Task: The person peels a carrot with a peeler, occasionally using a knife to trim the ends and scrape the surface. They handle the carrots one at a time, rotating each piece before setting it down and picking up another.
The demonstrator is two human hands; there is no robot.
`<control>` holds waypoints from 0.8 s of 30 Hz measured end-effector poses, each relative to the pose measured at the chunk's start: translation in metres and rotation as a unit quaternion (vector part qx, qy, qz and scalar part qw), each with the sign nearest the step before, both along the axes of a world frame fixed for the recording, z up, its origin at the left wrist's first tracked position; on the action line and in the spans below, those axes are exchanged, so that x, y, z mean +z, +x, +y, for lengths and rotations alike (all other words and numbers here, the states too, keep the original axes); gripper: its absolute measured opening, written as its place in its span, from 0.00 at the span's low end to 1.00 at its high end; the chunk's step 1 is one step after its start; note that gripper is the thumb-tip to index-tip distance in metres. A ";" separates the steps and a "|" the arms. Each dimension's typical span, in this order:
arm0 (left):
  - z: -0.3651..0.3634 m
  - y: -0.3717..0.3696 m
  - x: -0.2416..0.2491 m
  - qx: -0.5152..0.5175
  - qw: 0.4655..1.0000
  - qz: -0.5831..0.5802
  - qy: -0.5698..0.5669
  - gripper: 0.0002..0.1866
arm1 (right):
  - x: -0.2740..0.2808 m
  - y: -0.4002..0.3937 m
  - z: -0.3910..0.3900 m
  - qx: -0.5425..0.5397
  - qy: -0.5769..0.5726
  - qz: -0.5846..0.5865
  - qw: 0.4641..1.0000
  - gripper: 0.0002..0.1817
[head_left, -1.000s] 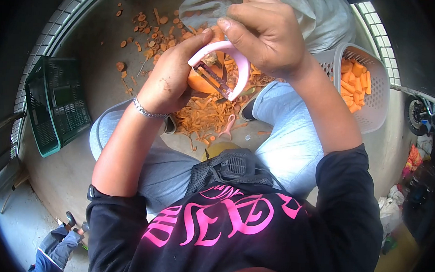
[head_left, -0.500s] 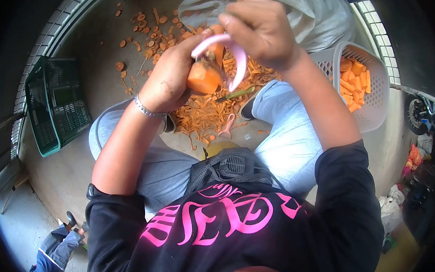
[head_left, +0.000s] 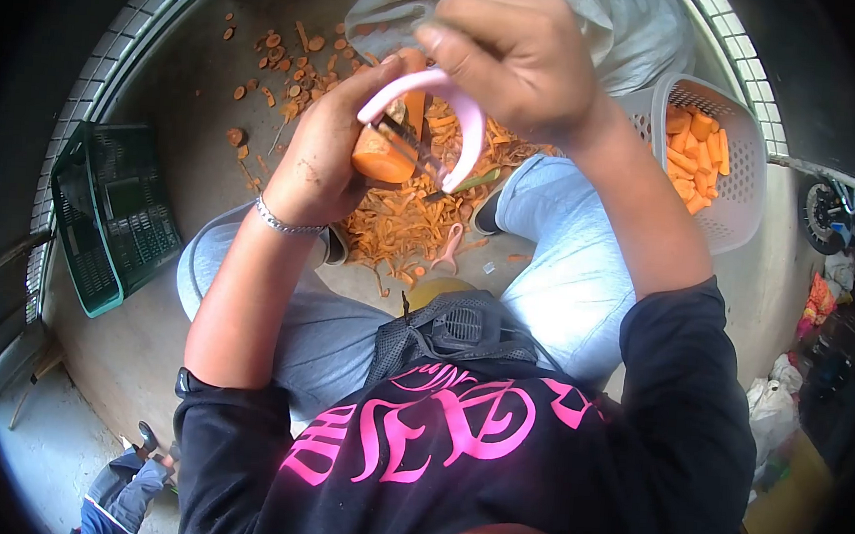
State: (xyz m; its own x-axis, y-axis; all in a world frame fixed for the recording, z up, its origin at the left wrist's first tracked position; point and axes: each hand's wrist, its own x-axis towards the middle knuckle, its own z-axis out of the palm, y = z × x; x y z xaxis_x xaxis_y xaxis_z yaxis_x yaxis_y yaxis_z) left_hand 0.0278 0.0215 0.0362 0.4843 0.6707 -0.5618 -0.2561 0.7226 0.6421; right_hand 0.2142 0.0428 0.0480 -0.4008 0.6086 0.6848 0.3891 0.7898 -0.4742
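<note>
My left hand (head_left: 328, 139) is closed round a thick orange carrot (head_left: 383, 157), which is partly peeled and has a darker patch on its side. In my right hand (head_left: 518, 62) is a pink Y-shaped peeler (head_left: 469, 108), its handle hidden in my fist. The peeler's metal blade lies across the carrot or just in front of it; contact is hard to tell. Below both hands a pile of orange peelings (head_left: 401, 226) covers the floor between my feet. A second pink peeler (head_left: 450, 244) lies at the near edge of that pile.
A white perforated basket (head_left: 740, 203) with peeled carrots (head_left: 694, 156) stands at the right. Carrot slices (head_left: 301, 93) are scattered at the far left. A green crate (head_left: 103, 296) sits at the left, and a pale sack (head_left: 647, 36) lies ahead. Another person's legs (head_left: 125, 488) show at lower left.
The carrot has turned and shifted slightly left in my left hand. The peeler has moved a little left and down, and its blade now shows across the carrot.
</note>
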 end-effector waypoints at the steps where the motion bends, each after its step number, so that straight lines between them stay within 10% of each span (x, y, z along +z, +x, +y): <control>1: 0.000 -0.001 -0.001 -0.003 1.000 0.013 0.009 0.22 | 0.000 0.000 0.000 -0.001 -0.001 -0.010 1.000 0.09; 18: -0.008 0.000 -0.001 0.017 0.997 0.062 0.045 0.20 | -0.019 -0.004 0.008 0.015 0.011 0.011 1.000 0.09; 24: -0.009 -0.008 -0.011 -0.027 0.999 0.020 0.032 0.21 | -0.037 0.031 0.036 -0.164 -0.033 -0.063 0.984 0.15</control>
State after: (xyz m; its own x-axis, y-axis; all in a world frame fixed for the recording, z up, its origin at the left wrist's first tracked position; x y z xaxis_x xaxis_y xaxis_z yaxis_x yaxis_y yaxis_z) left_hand 0.0203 0.0127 0.0249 0.4984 0.6792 -0.5388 -0.1906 0.6921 0.6962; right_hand 0.2454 0.0790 0.0114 -0.2553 0.7608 0.5967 0.6770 0.5812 -0.4515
